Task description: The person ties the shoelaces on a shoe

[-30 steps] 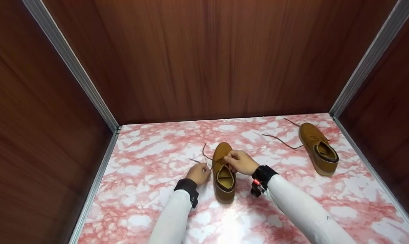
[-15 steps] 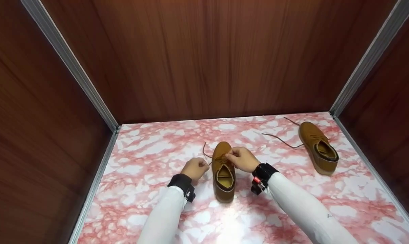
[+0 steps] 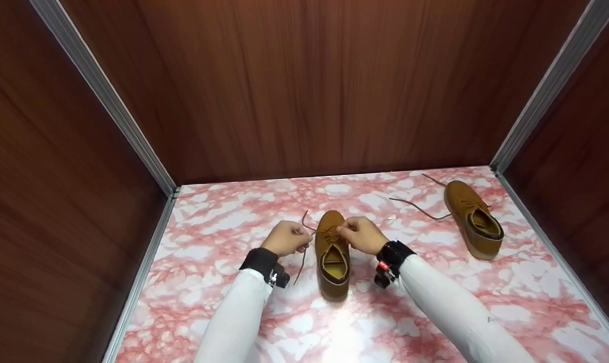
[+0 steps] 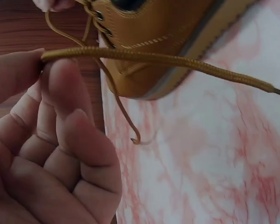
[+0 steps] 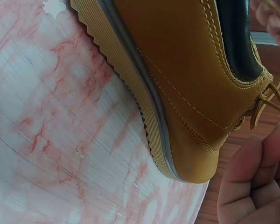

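While left grip pinches the lace, right grip does too.

Wood-grain panels, metal strips, red-and-white surface

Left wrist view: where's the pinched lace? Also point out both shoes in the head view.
Pinched lace (image 4: 154, 58), left wrist view: middle of its cord.
Middle shoe (image 3: 334, 268), head view: yellow lining inside the opening.
Right-side shoe (image 3: 482, 223), head view: yellow lining inside the opening.

I'm seeing tan on the nearer shoe and lace. Red-and-white marbling is covering the tabletop, brown woodgrain the wall.
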Demonstrator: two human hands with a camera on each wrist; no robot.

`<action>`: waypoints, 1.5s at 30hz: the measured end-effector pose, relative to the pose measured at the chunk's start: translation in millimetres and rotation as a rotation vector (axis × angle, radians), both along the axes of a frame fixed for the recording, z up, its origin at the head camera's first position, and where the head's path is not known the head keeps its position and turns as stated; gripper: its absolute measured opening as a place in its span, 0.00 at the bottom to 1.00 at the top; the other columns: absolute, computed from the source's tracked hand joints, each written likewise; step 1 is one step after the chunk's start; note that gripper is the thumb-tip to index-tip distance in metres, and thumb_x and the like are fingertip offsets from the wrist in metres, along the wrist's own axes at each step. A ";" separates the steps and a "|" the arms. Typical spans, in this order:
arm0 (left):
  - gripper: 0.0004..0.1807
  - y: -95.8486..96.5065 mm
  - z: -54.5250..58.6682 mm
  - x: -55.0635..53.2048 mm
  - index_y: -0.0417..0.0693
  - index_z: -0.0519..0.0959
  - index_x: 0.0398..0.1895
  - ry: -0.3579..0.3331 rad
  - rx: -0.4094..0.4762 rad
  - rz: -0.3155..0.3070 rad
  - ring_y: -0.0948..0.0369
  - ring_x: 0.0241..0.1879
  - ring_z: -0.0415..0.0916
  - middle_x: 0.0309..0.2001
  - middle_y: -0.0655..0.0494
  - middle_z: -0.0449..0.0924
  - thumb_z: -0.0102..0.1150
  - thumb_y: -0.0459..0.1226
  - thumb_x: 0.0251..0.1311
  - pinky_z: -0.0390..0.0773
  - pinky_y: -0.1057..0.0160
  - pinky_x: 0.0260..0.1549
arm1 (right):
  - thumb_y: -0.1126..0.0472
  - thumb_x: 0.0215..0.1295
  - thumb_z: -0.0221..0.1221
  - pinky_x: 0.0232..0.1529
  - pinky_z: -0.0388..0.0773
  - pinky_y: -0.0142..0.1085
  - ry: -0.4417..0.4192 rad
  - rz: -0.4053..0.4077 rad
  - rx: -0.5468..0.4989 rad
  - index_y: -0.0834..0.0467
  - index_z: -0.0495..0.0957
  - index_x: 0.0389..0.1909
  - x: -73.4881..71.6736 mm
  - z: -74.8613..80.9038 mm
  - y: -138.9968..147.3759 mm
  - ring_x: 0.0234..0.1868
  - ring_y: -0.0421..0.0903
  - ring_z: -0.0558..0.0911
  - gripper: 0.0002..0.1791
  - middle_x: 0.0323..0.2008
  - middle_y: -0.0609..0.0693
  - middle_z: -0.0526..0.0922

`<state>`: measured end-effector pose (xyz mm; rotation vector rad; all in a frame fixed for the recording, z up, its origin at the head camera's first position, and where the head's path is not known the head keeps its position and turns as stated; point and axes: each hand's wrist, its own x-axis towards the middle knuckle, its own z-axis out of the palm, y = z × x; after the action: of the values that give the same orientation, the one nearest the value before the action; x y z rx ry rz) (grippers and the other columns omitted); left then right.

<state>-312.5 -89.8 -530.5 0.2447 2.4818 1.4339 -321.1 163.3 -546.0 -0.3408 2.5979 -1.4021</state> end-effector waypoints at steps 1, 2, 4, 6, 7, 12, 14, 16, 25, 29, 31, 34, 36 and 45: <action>0.09 0.5 2.0 0.1 0.43 0.85 0.29 -0.021 0.026 0.002 0.67 0.22 0.81 0.24 0.57 0.87 0.66 0.38 0.65 0.77 0.71 0.22 | 0.55 0.76 0.60 0.23 0.71 0.30 0.001 0.000 0.003 0.59 0.82 0.31 -0.1 0.1 0.2 0.18 0.37 0.73 0.14 0.18 0.41 0.75; 0.09 1.1 4.3 0.4 0.42 0.85 0.30 -0.041 0.050 0.002 0.67 0.22 0.81 0.23 0.58 0.86 0.66 0.38 0.66 0.77 0.71 0.22 | 0.55 0.76 0.60 0.23 0.71 0.30 0.002 -0.001 0.002 0.59 0.82 0.31 -0.1 0.5 0.4 0.18 0.37 0.73 0.14 0.18 0.41 0.75; 0.10 2.3 7.6 0.3 0.40 0.85 0.32 -0.078 0.099 0.004 0.67 0.22 0.81 0.22 0.60 0.84 0.67 0.39 0.66 0.78 0.71 0.22 | 0.56 0.75 0.60 0.23 0.72 0.30 -0.001 -0.005 0.003 0.59 0.83 0.32 -0.4 0.9 0.4 0.19 0.37 0.74 0.13 0.19 0.41 0.75; 0.11 4.0 10.9 0.5 0.40 0.84 0.34 -0.115 0.157 0.009 0.68 0.23 0.81 0.23 0.60 0.84 0.68 0.40 0.67 0.79 0.72 0.23 | 0.56 0.75 0.60 0.23 0.72 0.30 -0.008 -0.010 0.004 0.59 0.83 0.33 -0.3 1.2 0.3 0.19 0.37 0.74 0.13 0.19 0.40 0.76; 0.11 5.0 12.1 0.6 0.39 0.84 0.35 -0.134 0.188 0.011 0.68 0.23 0.81 0.23 0.59 0.84 0.68 0.40 0.67 0.79 0.72 0.23 | 0.56 0.75 0.60 0.23 0.72 0.29 -0.010 -0.013 0.003 0.59 0.84 0.33 -0.5 1.2 0.2 0.19 0.37 0.74 0.13 0.19 0.40 0.76; 0.08 10.4 12.4 1.7 0.40 0.82 0.40 -0.243 0.388 0.022 0.68 0.24 0.83 0.27 0.56 0.86 0.65 0.38 0.70 0.79 0.73 0.24 | 0.57 0.75 0.60 0.23 0.72 0.29 -0.013 -0.004 -0.007 0.61 0.84 0.34 -1.3 0.0 0.0 0.19 0.37 0.74 0.13 0.19 0.40 0.75; 0.08 12.3 9.7 2.6 0.38 0.81 0.44 -0.285 0.467 0.028 0.67 0.26 0.85 0.29 0.56 0.86 0.62 0.36 0.72 0.81 0.72 0.26 | 0.57 0.75 0.60 0.23 0.72 0.29 -0.012 0.000 -0.009 0.62 0.84 0.35 -1.7 -0.4 0.1 0.19 0.37 0.74 0.13 0.18 0.40 0.75; 0.09 14.1 5.8 4.5 0.36 0.79 0.47 -0.320 0.514 0.036 0.67 0.28 0.86 0.31 0.55 0.87 0.59 0.36 0.74 0.84 0.71 0.28 | 0.57 0.75 0.60 0.23 0.72 0.29 -0.013 -0.002 -0.010 0.63 0.84 0.35 -2.2 -0.4 0.5 0.19 0.37 0.74 0.13 0.18 0.40 0.75; 0.10 20.7 -19.5 13.6 0.39 0.85 0.41 -0.277 0.225 -0.086 0.67 0.23 0.85 0.36 0.48 0.92 0.64 0.38 0.69 0.80 0.72 0.21 | 0.57 0.75 0.60 0.22 0.71 0.29 -0.016 0.003 0.005 0.61 0.85 0.35 -1.7 2.6 1.2 0.18 0.37 0.73 0.13 0.18 0.41 0.75; 0.10 23.0 -21.8 12.6 0.42 0.90 0.39 -0.187 0.093 -0.100 0.66 0.22 0.83 0.34 0.51 0.92 0.68 0.40 0.65 0.72 0.73 0.17 | 0.56 0.76 0.59 0.22 0.71 0.29 -0.018 0.000 0.005 0.61 0.85 0.34 -1.7 2.8 1.3 0.18 0.37 0.73 0.13 0.17 0.41 0.75; 0.09 24.1 -22.3 11.2 0.42 0.89 0.38 -0.139 0.067 -0.068 0.64 0.22 0.83 0.33 0.52 0.91 0.69 0.39 0.65 0.71 0.73 0.18 | 0.56 0.76 0.59 0.22 0.71 0.29 -0.018 0.004 0.003 0.61 0.84 0.34 -1.6 2.4 1.3 0.18 0.37 0.73 0.14 0.17 0.40 0.74; 0.07 26.1 -23.3 9.0 0.42 0.87 0.37 -0.074 0.076 0.008 0.62 0.24 0.84 0.34 0.47 0.90 0.67 0.38 0.66 0.73 0.71 0.20 | 0.57 0.76 0.58 0.22 0.71 0.29 -0.019 0.007 0.001 0.61 0.84 0.34 -1.3 1.7 1.8 0.18 0.37 0.73 0.14 0.17 0.40 0.74; 0.05 28.1 -24.1 7.3 0.41 0.85 0.38 -0.021 0.105 0.042 0.57 0.27 0.85 0.35 0.43 0.88 0.66 0.35 0.67 0.79 0.69 0.23 | 0.57 0.76 0.58 0.22 0.71 0.29 -0.021 0.008 -0.004 0.62 0.84 0.34 -1.1 1.3 1.9 0.18 0.37 0.73 0.14 0.17 0.40 0.74; 0.09 38.9 -23.8 -0.6 0.43 0.88 0.48 0.230 -0.045 0.054 0.54 0.47 0.85 0.46 0.49 0.90 0.67 0.35 0.67 0.84 0.58 0.49 | 0.58 0.77 0.58 0.21 0.69 0.28 -0.004 0.033 -0.008 0.64 0.84 0.34 -0.6 -1.0 1.2 0.17 0.36 0.73 0.15 0.16 0.41 0.73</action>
<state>-313.1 -50.9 -554.3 0.3554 2.7199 1.4411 -321.8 164.6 -547.0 -0.3803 2.5724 -1.4007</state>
